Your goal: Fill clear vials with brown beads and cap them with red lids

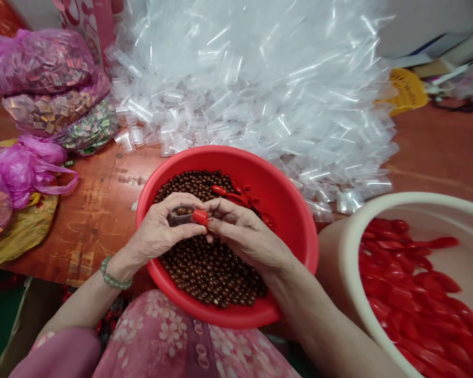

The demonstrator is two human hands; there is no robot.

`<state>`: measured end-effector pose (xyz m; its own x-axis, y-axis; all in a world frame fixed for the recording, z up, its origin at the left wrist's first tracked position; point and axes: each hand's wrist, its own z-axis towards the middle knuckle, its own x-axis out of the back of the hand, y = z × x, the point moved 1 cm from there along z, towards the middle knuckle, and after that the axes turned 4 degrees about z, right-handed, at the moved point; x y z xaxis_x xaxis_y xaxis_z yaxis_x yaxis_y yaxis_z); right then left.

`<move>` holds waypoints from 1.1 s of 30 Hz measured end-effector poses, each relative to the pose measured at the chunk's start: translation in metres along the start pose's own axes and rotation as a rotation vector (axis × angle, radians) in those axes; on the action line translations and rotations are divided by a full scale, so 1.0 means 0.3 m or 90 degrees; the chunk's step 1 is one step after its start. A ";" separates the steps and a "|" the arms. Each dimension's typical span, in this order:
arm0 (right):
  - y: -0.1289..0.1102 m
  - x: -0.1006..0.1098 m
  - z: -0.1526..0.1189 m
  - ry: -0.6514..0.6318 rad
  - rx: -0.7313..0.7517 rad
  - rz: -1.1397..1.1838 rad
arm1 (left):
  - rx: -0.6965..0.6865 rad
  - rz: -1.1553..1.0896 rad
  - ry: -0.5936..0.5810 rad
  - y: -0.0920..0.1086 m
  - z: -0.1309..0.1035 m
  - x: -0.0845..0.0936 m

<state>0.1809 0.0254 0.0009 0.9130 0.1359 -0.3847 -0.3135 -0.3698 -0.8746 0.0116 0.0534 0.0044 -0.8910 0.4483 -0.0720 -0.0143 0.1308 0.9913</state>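
Observation:
Over a red basin [295, 226] full of brown beads [216, 278], my two hands meet. My left hand [169, 223], with a green bead bracelet at the wrist, curls its fingers and thumb round one end of a small red piece [201, 217]. The fingertips of my right hand [240, 228] pinch at the other end of that piece. Brown beads show through the gap between my left thumb and fingers. Several red plastic pieces [236, 198] lie on the beads at the back of the basin.
A large heap of clear plastic tubes [252, 100] covers the table behind the basin. At the right stands a cream tub [350, 262] of red pieces. Pink bags [43, 63] of small packets sit at the left. A yellow basket [408, 90] is at the back right.

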 end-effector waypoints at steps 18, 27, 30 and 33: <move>0.015 0.037 -0.002 -0.045 0.054 -0.320 | -0.122 0.218 0.031 0.000 0.014 -0.021; 0.015 0.008 0.015 -0.008 0.193 -0.474 | -0.046 0.143 0.017 0.004 0.015 -0.013; 0.009 0.006 0.012 -0.009 0.201 -0.489 | -0.010 0.103 0.025 0.008 0.015 -0.013; 0.006 0.021 0.007 -0.009 0.181 -0.467 | 0.057 0.045 0.047 0.007 0.013 -0.009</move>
<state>0.1856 0.0275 -0.0036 0.9095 0.2668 0.3186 0.3119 0.0683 -0.9476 0.0158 0.0560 0.0062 -0.9195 0.3930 0.0098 0.0878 0.1810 0.9796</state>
